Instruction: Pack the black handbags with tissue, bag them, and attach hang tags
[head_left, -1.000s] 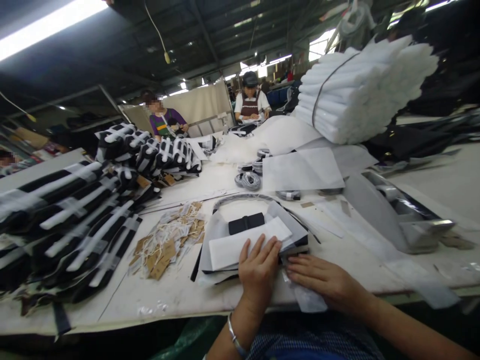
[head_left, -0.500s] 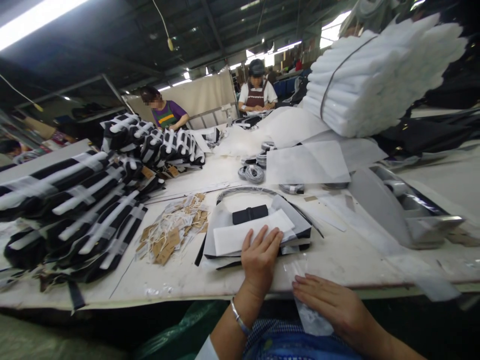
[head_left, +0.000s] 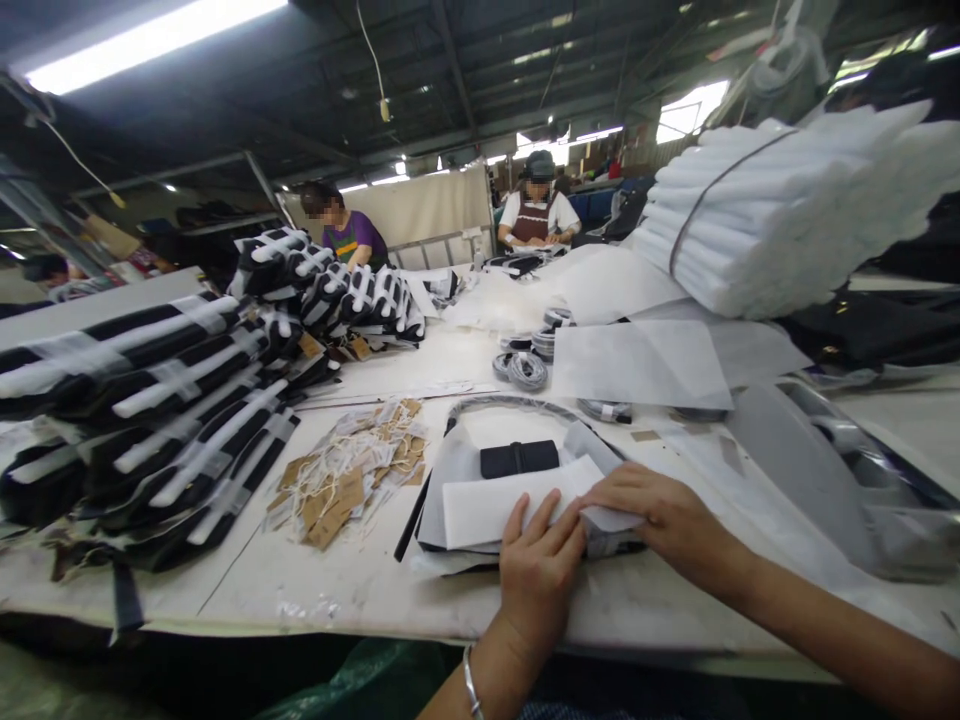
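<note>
A flat black bag (head_left: 420,515) wrapped in pale paper lies before me, its looped handle (head_left: 495,402) pointing away. Across its near part rests a white foam strip (head_left: 487,510), and a small black strapped roll (head_left: 519,459) sits just beyond. My left hand (head_left: 541,570) lies on the foam with fingers spread, holding nothing. Over the foam's right end, my right hand (head_left: 664,515) has its fingers pressed together on a pale translucent strip (head_left: 611,519). The fingers partly cover that strip.
Tags with white strings (head_left: 330,495) lie left of the bag. Stacked wrapped black bags (head_left: 187,400) fill the table's left side. Coiled grey cords (head_left: 525,370), translucent sheets (head_left: 637,360), a tape dispenser (head_left: 810,470) and bundled white foam (head_left: 757,215) are rightward. Two people work beyond.
My right hand has risen from the table's near edge to the foam's right end. The translucent plastic at that edge is gone from there. My left hand stays on the foam.
</note>
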